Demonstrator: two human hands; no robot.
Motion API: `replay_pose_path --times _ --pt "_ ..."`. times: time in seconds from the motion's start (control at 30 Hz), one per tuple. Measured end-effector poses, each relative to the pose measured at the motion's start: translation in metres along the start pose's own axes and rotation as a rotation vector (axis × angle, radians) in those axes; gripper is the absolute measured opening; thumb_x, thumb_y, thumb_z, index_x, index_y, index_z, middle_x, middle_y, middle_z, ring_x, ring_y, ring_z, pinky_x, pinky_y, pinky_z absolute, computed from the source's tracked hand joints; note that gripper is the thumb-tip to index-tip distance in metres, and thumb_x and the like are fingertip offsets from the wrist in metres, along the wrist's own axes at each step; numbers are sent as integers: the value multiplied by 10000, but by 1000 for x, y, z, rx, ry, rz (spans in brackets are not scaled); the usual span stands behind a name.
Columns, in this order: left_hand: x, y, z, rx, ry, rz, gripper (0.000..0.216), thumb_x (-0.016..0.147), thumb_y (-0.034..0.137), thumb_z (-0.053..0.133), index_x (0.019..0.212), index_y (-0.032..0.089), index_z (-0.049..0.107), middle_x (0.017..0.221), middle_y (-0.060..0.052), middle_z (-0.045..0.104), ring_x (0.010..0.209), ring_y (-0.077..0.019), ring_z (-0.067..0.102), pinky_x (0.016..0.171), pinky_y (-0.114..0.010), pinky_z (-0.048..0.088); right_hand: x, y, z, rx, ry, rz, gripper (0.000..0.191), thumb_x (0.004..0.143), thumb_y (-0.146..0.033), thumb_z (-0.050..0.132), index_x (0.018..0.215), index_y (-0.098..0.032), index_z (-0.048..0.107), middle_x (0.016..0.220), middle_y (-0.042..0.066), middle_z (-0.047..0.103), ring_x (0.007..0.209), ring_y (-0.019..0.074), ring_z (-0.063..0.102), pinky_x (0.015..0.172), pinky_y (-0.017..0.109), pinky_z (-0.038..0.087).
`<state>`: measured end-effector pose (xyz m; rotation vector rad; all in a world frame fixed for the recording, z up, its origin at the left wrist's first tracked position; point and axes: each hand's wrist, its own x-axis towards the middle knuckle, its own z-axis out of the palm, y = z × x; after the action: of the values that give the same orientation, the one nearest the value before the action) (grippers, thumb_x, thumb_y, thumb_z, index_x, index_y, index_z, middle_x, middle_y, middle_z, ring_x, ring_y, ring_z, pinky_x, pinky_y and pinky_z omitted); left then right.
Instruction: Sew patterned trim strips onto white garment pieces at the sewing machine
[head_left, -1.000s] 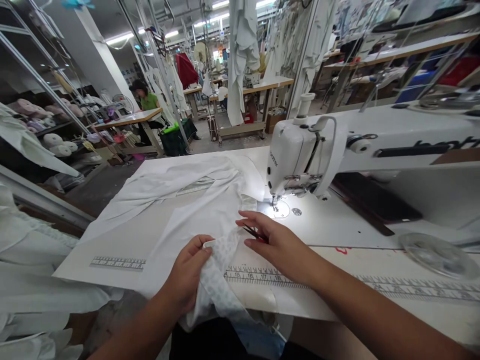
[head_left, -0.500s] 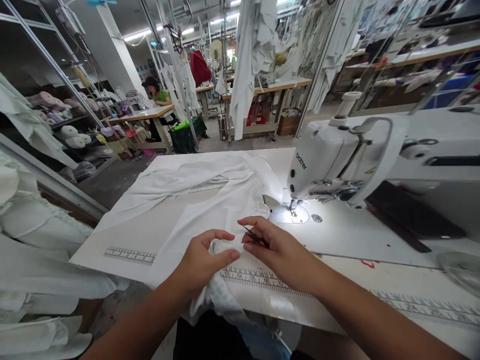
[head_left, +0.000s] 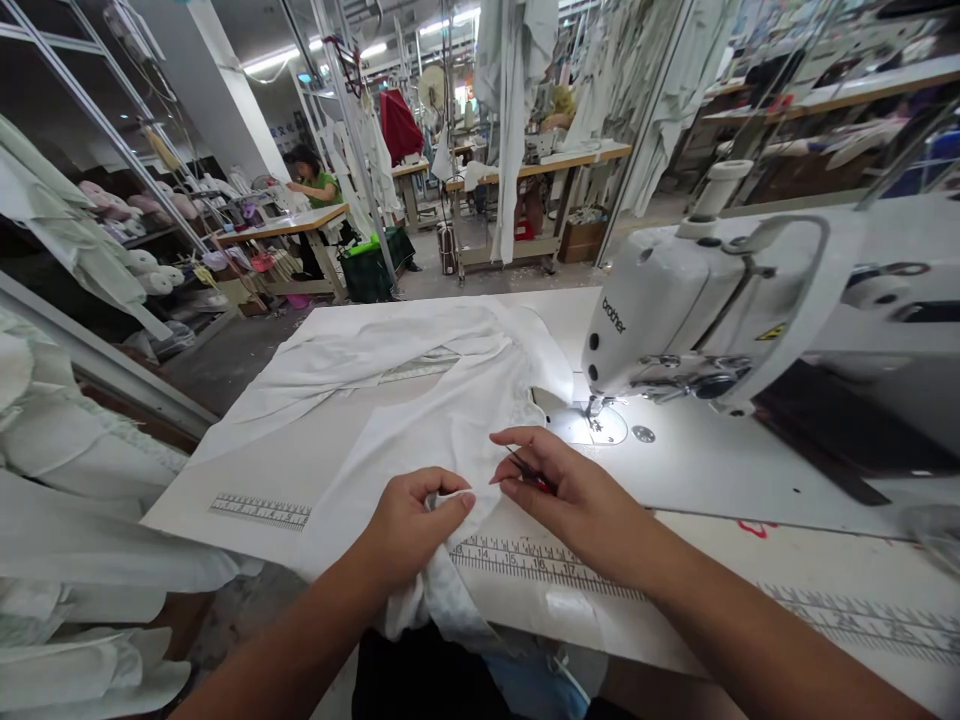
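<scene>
White fabric (head_left: 420, 420) lies spread over the sewing table, and its front end hangs over the near edge. My left hand (head_left: 420, 520) pinches a fold of it between thumb and forefinger. Just to the right, my right hand (head_left: 566, 490) holds small dark thread snips (head_left: 531, 474) with a bit of red on them, blades pointing up and left. Its thumb and a fingertip are at the fabric's edge; whether they grip it too I cannot tell. The white sewing machine (head_left: 660, 310) stands beyond my right hand, its lamp lighting the needle plate (head_left: 592, 424).
Printed rulers (head_left: 540, 565) run along the table's front. A dark flat object (head_left: 832, 430) lies under the machine arm. White cloth pieces (head_left: 82, 480) hang at the left. Farther back, a person in green (head_left: 319, 185) sits at another machine table.
My left thumb and forefinger have closed on the fabric fold. My right hand, with the snips, has moved slightly right and away from the left. The view has shifted a little.
</scene>
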<state>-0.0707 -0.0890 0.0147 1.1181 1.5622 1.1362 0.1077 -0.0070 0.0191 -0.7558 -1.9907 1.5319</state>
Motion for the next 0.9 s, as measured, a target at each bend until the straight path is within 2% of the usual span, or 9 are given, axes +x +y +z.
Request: replay_pose_path --times 0.1,0.3,0.47,0.57,0.63,0.7,0.8,0.83,0.9 --pt "3 7 -1 255 15 158 119 739 257 658 803 166 700 817 -28 657 784 -162 588 723 -262 440 -1 2 2 -63 25 -9 288 914 -308 499 1193 -265 443 830 -14 588 755 162 554 688 318 451" --pt "4 11 10 429 -4 218 72 708 158 570 728 163 639 734 -2 635 679 -130 559 599 -227 404 -7 1 6 -216 18 -65 145 901 -230 506 1033 -263 455 865 -8 596 742 157 539 663 313 441" --pt "7 3 2 344 -44 78 90 695 188 546 709 157 629 639 21 571 589 -102 479 533 -207 347 -4 4 -1 -162 53 -85 78 902 -252 516 909 -251 438 824 -8 591 706 155 525 630 305 444" --pt "8 -2 -11 229 26 -63 93 664 214 560 686 148 623 574 34 519 533 -89 431 497 -201 312 -1 4 -15 -71 219 -98 126 883 -305 562 862 -242 455 793 -2 584 673 150 538 572 281 433" --pt "7 -3 -15 141 83 -111 105 659 237 573 691 147 618 563 37 506 516 -84 413 484 -198 304 -1 3 -20 -47 284 -111 134 875 -330 585 907 -243 489 810 6 599 695 155 563 571 276 437" --pt "5 0 -14 99 77 -92 123 668 255 587 710 145 625 580 31 523 529 -88 425 489 -197 317 -1 2 -16 -82 229 -111 183 896 -336 560 1052 -257 508 930 29 639 773 166 590 633 293 459" --pt "3 3 -6 125 7 -19 131 693 256 596 732 139 640 612 15 560 564 -96 459 517 -200 346 -2 2 2 -162 74 -69 357 920 -311 512 1269 -301 435 1167 46 617 823 159 592 721 326 469" --pt "4 4 -3 137 -8 3 131 704 255 597 741 138 643 625 11 572 576 -98 470 528 -202 355 -2 3 8 -169 32 -49 372 924 -299 501 1288 -305 420 1147 39 621 801 154 586 718 326 467" --pt "5 3 1 165 -22 35 120 721 250 601 748 140 644 644 7 587 597 -101 488 548 -205 366 -2 4 16 -150 -17 -32 334 932 -277 479 1262 -295 427 962 5 636 740 147 563 684 311 454"
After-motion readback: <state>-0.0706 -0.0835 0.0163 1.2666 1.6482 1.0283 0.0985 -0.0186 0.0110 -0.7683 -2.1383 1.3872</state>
